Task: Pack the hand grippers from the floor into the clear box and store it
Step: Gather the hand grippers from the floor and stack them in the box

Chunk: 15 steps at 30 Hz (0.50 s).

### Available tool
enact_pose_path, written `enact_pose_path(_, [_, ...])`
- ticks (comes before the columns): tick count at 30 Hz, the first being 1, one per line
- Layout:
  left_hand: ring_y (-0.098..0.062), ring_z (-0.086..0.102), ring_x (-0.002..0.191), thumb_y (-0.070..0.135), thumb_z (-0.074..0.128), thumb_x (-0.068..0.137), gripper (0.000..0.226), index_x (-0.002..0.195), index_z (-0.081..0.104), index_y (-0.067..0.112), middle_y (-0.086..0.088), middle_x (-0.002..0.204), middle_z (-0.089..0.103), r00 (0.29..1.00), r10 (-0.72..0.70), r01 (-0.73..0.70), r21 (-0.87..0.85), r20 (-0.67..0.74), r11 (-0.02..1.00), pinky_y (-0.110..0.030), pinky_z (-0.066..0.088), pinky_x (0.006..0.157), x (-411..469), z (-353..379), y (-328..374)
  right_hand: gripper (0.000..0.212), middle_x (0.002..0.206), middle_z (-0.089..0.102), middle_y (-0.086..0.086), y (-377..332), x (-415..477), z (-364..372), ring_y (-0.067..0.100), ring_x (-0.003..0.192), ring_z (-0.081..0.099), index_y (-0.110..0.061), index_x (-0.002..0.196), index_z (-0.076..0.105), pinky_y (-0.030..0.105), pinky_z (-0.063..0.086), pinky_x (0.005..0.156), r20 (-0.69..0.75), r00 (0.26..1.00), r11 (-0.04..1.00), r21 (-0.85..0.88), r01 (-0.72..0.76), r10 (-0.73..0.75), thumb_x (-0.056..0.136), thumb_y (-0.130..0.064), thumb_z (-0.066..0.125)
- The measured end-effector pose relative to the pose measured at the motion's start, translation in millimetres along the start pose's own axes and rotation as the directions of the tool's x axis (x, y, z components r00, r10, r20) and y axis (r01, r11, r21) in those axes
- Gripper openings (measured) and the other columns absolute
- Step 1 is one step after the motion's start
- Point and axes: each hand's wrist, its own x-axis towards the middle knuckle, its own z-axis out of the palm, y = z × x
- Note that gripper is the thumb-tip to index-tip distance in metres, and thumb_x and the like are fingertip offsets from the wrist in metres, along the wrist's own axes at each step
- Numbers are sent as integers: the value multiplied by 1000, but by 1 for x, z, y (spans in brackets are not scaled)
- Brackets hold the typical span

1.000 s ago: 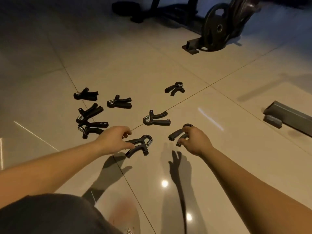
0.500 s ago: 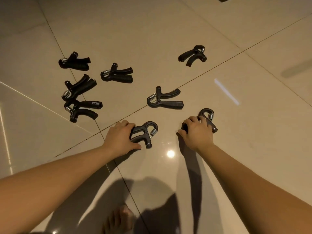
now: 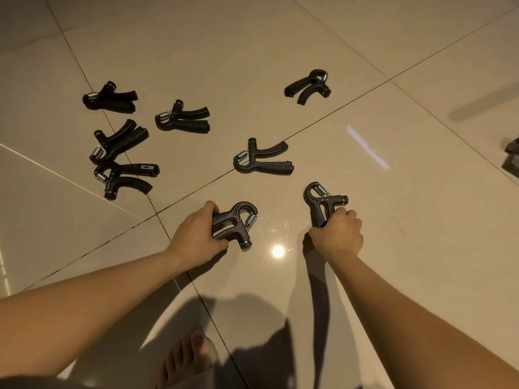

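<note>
Hand grippers, two claimed: left hand curls round the handles of the left-held hand gripper, right hand wraps the right-held hand gripper, both low at the tiled floor. Beyond lie six loose hand grippers, scattered. Risk, to my eye: sprung handles squeezed unevenly twist free and clatter down. No clear box anywhere in frame; right fingertips hidden beneath the knuckles.

The left hand grips one hand gripper, the right hand another gripper. Six more grippers lie on the tiled floor, two apparently touching
</note>
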Motion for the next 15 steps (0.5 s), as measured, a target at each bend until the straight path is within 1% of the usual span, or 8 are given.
enact_pose_path(2, [-16, 60, 83, 34, 82, 69, 56, 111, 45, 26, 4, 98, 62, 1000, 23, -23, -12, 2, 1000, -31, 47, 63, -9, -3, 2, 51, 119, 51, 10, 6, -5, -3, 31, 113, 49, -7, 118, 52, 38, 41, 73, 14, 1000, 1000, -14, 27, -27, 80, -32, 75])
enact_pose_path(4, [-14, 61, 84, 37, 82, 68, 56, 110, 46, 29, 6, 97, 62, 999, 52, -51, -28, 9, 998, -31, 49, 64, -21, -9, 5, 50, 117, 51, 8, 13, -11, -7, 31, 112, 49, -8, 117, 54, 36, 40, 71, 45, 999, 1000, 9, 27, -28, 80, -34, 77])
enact_pose_path(6, [-11, 61, 84, 41, 83, 68, 57, 112, 47, 31, 8, 98, 62, 998, 66, -66, -38, 6, 997, -30, 51, 65, -34, -16, 10, 46, 109, 49, 7, 21, -21, -12, 32, 108, 52, -8, 114, 56, 35, 40, 71, 76, 997, 999, 34, 21, -24, 78, -29, 77])
enact_pose_path(8, [-12, 61, 86, 41, 83, 69, 57, 113, 48, 32, 8, 100, 63, 998, 60, -61, -62, -14, 996, -30, 51, 67, -48, -25, 16, 43, 101, 45, 4, 28, -35, -17, 34, 103, 55, -8, 111, 59, 35, 44, 71, 94, 995, 997, 63, 39, -45, 76, -26, 77])
enact_pose_path(11, [-13, 62, 88, 41, 84, 70, 55, 112, 50, 31, 6, 101, 65, 995, 81, -86, -96, -58, 992, -32, 51, 69, -73, -42, 29, 40, 99, 46, 3, 36, -62, -33, 33, 95, 58, -10, 105, 59, 36, 48, 72, 95, 987, 987, 108, 118, -128, 72, -24, 78])
enact_pose_path(13, [-12, 62, 87, 44, 85, 70, 55, 111, 51, 31, 7, 100, 65, 991, 97, -106, -100, -89, 989, -32, 50, 69, -91, -57, 40, 36, 98, 49, 4, 39, -83, -49, 31, 91, 58, -12, 97, 57, 35, 47, 70, 64, 979, 974, 133, 182, -191, 71, -23, 78])
enact_pose_path(15, [-12, 61, 86, 43, 86, 70, 55, 111, 52, 30, 8, 99, 65, 987, 100, -113, -104, -122, 988, -31, 48, 68, -113, -72, 52, 35, 100, 51, 5, 40, -105, -67, 29, 87, 58, -13, 95, 56, 34, 47, 68, 16, 966, 957, 139, 254, -259, 71, -26, 78])
